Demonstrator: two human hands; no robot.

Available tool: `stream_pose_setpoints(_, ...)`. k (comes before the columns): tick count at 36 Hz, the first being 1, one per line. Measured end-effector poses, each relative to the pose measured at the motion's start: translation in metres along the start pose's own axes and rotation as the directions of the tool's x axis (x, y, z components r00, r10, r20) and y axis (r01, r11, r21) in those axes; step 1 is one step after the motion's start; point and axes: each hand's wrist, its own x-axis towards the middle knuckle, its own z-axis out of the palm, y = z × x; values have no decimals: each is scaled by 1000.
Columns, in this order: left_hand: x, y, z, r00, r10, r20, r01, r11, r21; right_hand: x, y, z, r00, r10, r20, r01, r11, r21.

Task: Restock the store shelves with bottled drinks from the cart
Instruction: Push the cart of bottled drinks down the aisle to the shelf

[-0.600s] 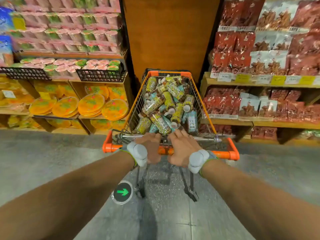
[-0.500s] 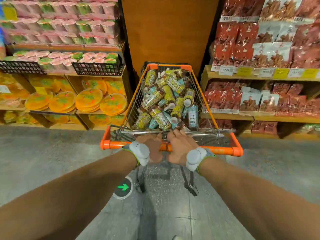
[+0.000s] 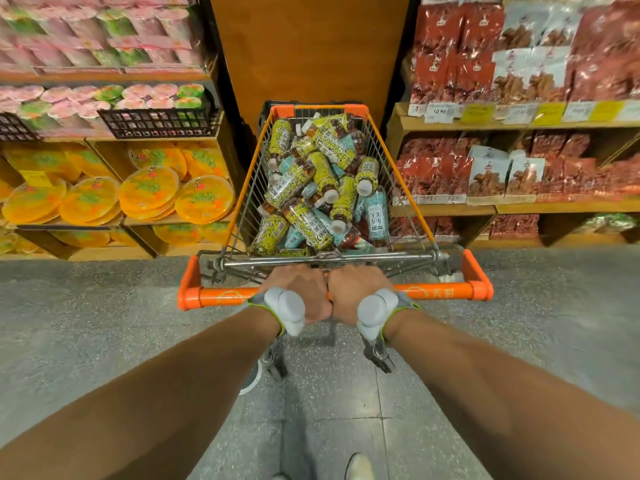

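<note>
Left hand (image 3: 300, 293) and right hand (image 3: 357, 289) touch mid-bar, each grip wrapped round the orange cart handle (image 3: 434, 292); spreading them apart should steer the heaped bottled drinks (image 3: 311, 188) more steadily.

My left hand (image 3: 301, 292) and right hand (image 3: 356, 289) grip the middle of the handle (image 3: 221, 295), side by side and touching. The cart (image 3: 247, 181) stands straight ahead of me on the floor (image 3: 104, 323). Its basket is piled with bottles (image 3: 311, 199) lying every which way. A wall panel (image 3: 308, 46) rises just beyond the cart's far end. Stocked shelves flank it, the left shelves (image 3: 104, 252) on the cart's left side and the right shelves (image 3: 519, 124) on its right. My shoe (image 3: 358, 465) is on the floor behind the cart.
</note>
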Motion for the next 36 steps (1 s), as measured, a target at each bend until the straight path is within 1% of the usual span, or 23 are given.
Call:
stream_pose_setpoints(2, -1, -1, 0, 1000, 11, -14, -11, 1000, 3, -2, -3, -2, 1000, 18, -6, -18, 1000, -5)
stream_pose_setpoints(5, -4, -1, -1, 999, 27, -27, -28, 999, -25, -4, -6, -6, 999, 45, 21, -45, 999, -3)
stream_pose_setpoints(9, -4, 0, -6, 1000, 12, 25, -8, 987, -163, -8, -8, -6, 998, 67, -16, -67, 997, -34)
stream_pose_setpoints(10, -2, 1, -9, 999, 4, 36, 3, 985, -175, -6, -7, -6, 998, 62, -24, -63, 997, -43)
stream_pose_setpoints(12, -5, 3, -4, 999, 26, 48, -18, 987, -158, -14, -11, -3, 996, 83, -32, -85, 994, -62)
stream_pose_setpoints(16, -14, 4, 10, 996, 83, -23, -86, 981, -176, -20, -15, 8, 992, 120, -33, -123, 990, -76)
stream_pose_setpoints(18, -21, 4, 13, 995, 100, -13, -101, 976, -194, -22, -17, 17, 987, 151, -56, -155, 986, -69)
stream_pose_setpoints(21, -36, 6, 16, 988, 152, 37, -135, 949, -286, -28, -25, 33, 976, 210, -54, -213, 974, -73)
stream_pose_setpoints(24, -53, 7, 21, 991, 128, 37, -116, 967, -229, -33, -32, 46, 964, 264, -11, -265, 964, -26)
stream_pose_setpoints(27, -67, 4, 27, 988, 140, 62, -124, 970, -211, -41, -45, 50, 971, 237, 28, -237, 972, -2)
stream_pose_setpoints(29, -76, 1, 29, 985, 145, 96, -121, 968, -220, -49, -55, 50, 974, 226, -3, -226, 974, -25)
stream_pose_setpoints(31, -92, -6, 31, 981, 161, 109, -133, 965, -225, -63, -74, 48, 975, 212, -62, -213, 977, -23)
stream_pose_setpoints(36, -124, -16, 44, 992, 111, 63, -105, 989, -101, -89, -116, 49, 972, 209, -110, -212, 977, -19)
